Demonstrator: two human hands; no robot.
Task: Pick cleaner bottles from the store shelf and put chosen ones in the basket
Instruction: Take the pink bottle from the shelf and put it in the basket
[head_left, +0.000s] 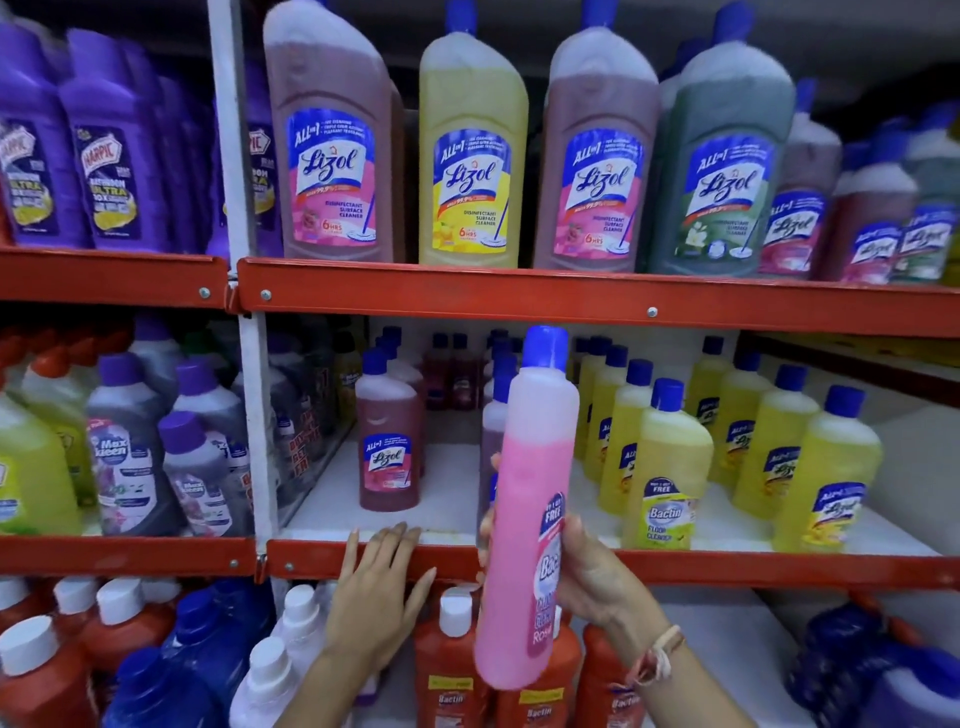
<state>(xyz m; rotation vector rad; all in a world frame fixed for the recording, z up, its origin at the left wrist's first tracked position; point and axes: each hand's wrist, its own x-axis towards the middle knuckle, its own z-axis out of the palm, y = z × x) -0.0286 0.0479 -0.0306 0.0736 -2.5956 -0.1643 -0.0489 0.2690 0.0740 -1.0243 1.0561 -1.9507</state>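
Store shelving with orange rails fills the view, three tiers of cleaner bottles from bottom to top. Nearest, the right hand (587, 571) is wrapped around a pink bottle (530, 519), held upright and clear of the shelf, probably so its label can be read before it goes to the basket, which is not in view. The left hand (374, 587) lies flat and open on the middle rail (727, 569), holding nothing, seemingly for balance. Below it stand orange bottles (452, 660) with white caps. Behind the rail, a red bottle (389, 447) stands alone on the white shelf, with yellow bottles (665, 467) packed to the right; the pink bottle hides part of that row. Farthest up, large Lizol bottles (472, 150) line the top shelf.
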